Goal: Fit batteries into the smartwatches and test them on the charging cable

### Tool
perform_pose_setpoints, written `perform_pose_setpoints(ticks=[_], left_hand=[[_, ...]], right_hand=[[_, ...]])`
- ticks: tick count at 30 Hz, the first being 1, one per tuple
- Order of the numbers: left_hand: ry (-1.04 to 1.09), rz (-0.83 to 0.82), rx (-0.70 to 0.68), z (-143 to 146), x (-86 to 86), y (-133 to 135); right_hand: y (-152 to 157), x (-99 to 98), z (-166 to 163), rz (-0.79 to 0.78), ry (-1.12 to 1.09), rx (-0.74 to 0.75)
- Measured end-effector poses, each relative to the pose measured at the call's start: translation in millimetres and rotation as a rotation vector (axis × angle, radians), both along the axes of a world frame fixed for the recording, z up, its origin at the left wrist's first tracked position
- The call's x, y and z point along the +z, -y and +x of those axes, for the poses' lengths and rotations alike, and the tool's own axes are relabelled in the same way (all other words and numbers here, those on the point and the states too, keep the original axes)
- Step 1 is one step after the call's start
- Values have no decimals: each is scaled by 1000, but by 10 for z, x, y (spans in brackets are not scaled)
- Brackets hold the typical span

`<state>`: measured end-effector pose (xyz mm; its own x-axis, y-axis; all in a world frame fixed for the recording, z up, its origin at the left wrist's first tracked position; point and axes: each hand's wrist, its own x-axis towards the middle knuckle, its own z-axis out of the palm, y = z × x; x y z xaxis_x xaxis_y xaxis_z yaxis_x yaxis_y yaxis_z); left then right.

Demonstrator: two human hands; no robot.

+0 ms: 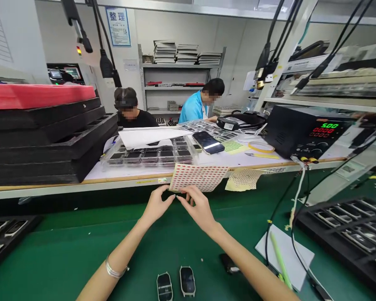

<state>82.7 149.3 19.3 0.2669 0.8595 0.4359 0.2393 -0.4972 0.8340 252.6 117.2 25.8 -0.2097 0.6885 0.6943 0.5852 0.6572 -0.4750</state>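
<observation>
A sheet of small red stickers (pixel 197 177) hangs from the front edge of the raised shelf. My left hand (pixel 158 205) is at its lower left corner, fingers closed on the sheet's edge. At the bottom edge, my right hand (pixel 199 209) has its index fingertip against the sheet and its thumb close below, in a pinch. Whatever is between those right fingertips is too small to make out. The two thumb tips nearly meet. Below, on the green mat, lie two watch-like cases, a left one (pixel 165 287) and a right one (pixel 187 281).
Black foam trays (pixel 44 142) are stacked at left. A clear tray (pixel 150 155), a phone (pixel 208 142) and a power supply (pixel 303 131) stand on the shelf. At right are a pad with a green pen (pixel 280 259), cables and a case tray (pixel 347 234). Two people sit beyond.
</observation>
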Motion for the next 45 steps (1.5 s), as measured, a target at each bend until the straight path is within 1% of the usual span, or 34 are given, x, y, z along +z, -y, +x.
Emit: perform_pose_setpoints(ticks=[2, 6, 9, 12, 18, 22, 26, 32, 38, 45], left_hand=[[9, -20, -62, 32, 26, 70], [63, -120, -152, 25, 25, 215], [113, -173, -194, 26, 35, 250], [157, -205, -224, 36, 58, 259], [204, -237, -179, 32, 63, 310], [254, -292, -164, 0, 40, 357], [234, -317, -184, -23, 34, 388], [232, -221, -172, 42, 59, 411], [238, -174, -134, 58, 106, 379], [222, -174, -167, 44, 116, 406]], right_hand=[[-17, -21, -28, 68, 34, -1], [-24, -63, -54, 212, 108, -17], [-33, -71, -43, 285, 143, -14], [-26, -59, -27, 332, 125, 12], [32, -38, -54, 361, 35, 29], [54, -45, -60, 395, 93, 7], [56, -25, -25, 417, 167, 38], [39, 26, -12, 434, 119, 70], [-9, 41, 32, 428, 121, 129], [40, 14, 49, 438, 135, 66]])
